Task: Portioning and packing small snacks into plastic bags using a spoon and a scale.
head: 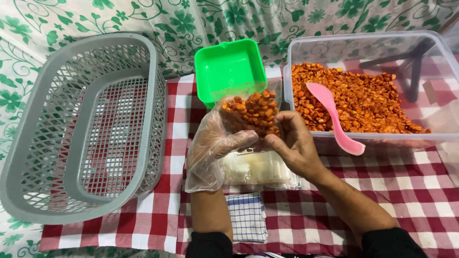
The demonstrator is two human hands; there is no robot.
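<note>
At centre frame, my gloved left hand (pixel 215 143) and bare right hand (pixel 294 143) together grip a clear bag of orange snacks (pixel 253 112). Right of it: clear tub (pixel 373 43) with pink spoon (pixel 334 117). Left: grey basket (pixel 28 157).

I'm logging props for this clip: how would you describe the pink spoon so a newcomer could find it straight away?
Start at the big clear plastic tub on the right of the checked tablecloth, filled with orange-red snack pieces. The pink spoon lies across its near wall, bowl on the snacks and handle sticking out towards the person. It is the only pink thing and the only utensil here.
</note>
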